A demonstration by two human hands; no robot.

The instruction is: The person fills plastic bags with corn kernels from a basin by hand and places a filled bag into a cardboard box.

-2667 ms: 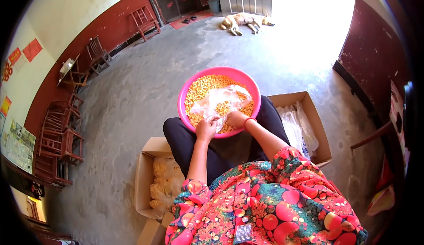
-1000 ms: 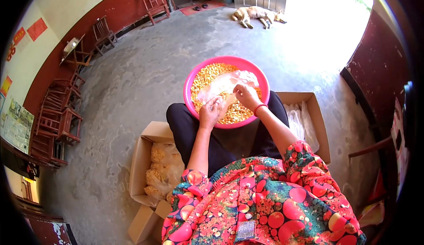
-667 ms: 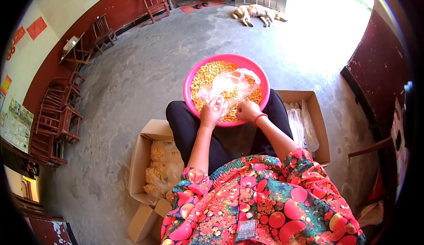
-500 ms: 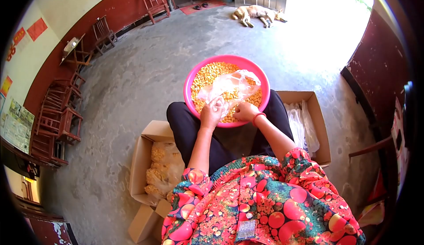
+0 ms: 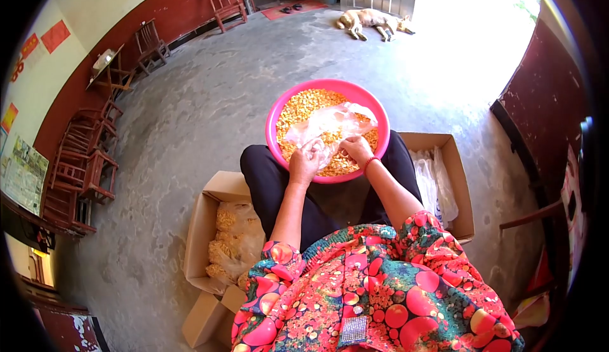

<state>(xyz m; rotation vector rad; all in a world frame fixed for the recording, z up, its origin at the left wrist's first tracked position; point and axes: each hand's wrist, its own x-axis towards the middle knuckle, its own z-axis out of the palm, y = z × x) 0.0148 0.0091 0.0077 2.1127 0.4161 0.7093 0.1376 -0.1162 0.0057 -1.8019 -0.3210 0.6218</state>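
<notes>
A pink basin [image 5: 270,128] full of yellow corn kernels [image 5: 303,104] rests between my knees. Spread over the corn is a clear plastic bag [image 5: 330,118] with some kernels in it. My left hand [image 5: 306,162] is closed on the near left edge of the bag. The fingers of my right hand [image 5: 357,149] pinch together at the bag's right edge, over the corn; a red bracelet [image 5: 370,161] circles that wrist. Fine detail at the fingertips is too small to make out.
An open cardboard box [image 5: 195,241] at my left holds several filled bags [image 5: 231,241]. The box [image 5: 466,190] at my right holds plastic bags [image 5: 444,181]. A dog [image 5: 374,21] lies by the doorway. Wooden chairs [image 5: 95,168] line the left wall.
My right hand has moved up and slightly right, along the bag's edge. The left hand stays nearly in place, and the bag lies a little flatter.
</notes>
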